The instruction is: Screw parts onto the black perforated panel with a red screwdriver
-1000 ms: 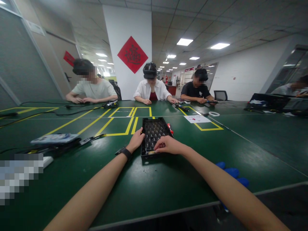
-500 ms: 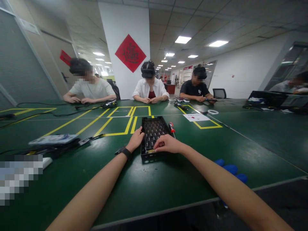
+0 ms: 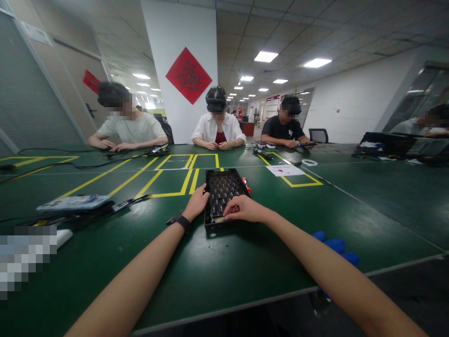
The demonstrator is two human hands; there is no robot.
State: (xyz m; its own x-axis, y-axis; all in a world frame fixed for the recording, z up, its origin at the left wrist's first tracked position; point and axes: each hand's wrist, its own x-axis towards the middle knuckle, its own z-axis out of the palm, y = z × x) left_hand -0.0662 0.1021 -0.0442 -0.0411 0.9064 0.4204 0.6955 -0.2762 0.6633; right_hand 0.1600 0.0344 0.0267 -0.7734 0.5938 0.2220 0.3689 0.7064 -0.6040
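Note:
A black rectangular case (image 3: 224,187) with rows of small light pieces inside lies on the green table. My left hand (image 3: 197,202) is closed on its left edge, thumb on the rim. At the case's near end, my right hand (image 3: 242,208) has its fingers pinched together, touching or just over a tan strip (image 3: 220,219). What the pinch holds, if anything, is too small to tell. A red screwdriver handle (image 3: 246,184) shows beside the case's right edge, its rest hidden by the case and my right hand.
The green table (image 3: 280,262) carries yellow tape outlines and a white paper (image 3: 286,171). To the left lie a light-blue flat device (image 3: 74,202) and cables. Several blue rounded objects (image 3: 336,245) sit by my right forearm. Several people sit beyond the table.
The red screwdriver handle now shows less beside the case. My right fingers stay pinched by the tan strip, and my left hand keeps its hold. The view has shifted slightly.

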